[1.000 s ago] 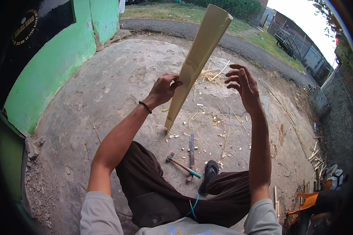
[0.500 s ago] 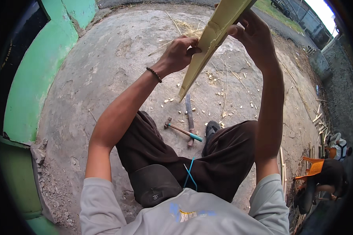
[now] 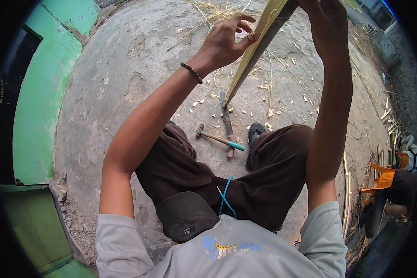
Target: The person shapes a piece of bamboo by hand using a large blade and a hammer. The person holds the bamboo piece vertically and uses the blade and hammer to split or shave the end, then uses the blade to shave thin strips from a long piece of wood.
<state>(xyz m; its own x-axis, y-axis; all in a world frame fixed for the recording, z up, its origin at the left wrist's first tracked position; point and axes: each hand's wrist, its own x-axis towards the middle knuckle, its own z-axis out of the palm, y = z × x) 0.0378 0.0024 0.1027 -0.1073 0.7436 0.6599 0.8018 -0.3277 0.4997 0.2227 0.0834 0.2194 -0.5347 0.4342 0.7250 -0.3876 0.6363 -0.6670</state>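
A long piece of split bamboo (image 3: 258, 50) slants up in front of me, with its pale inner face to the left and its dark rind to the right. Its upper end runs out of view. My right hand (image 3: 328, 23) grips it high up, the fingertips partly cut off by the top edge. Beside its pale edge, my left hand (image 3: 223, 42) has its fingers spread, the thumb against the bamboo. The lower tip appears over the blade of a wooden-handled knife (image 3: 228, 124) on the ground; touching, I cannot tell. A hammer (image 3: 215, 138) with a turquoise grip lies across the knife's handle.
Pale wood chips (image 3: 266, 86) and thin strips (image 3: 217, 11) litter the concrete ground (image 3: 111, 78). A green wall (image 3: 44, 116) stands at the left. On the right, a person (image 3: 394, 194) sits by an orange chair (image 3: 383, 178), near several bamboo sticks (image 3: 346, 190).
The bamboo has turned so its dark rind shows, and it has shifted right with my right hand. My left hand has loosened from its edge, fingers spreading. The view has tilted slightly.
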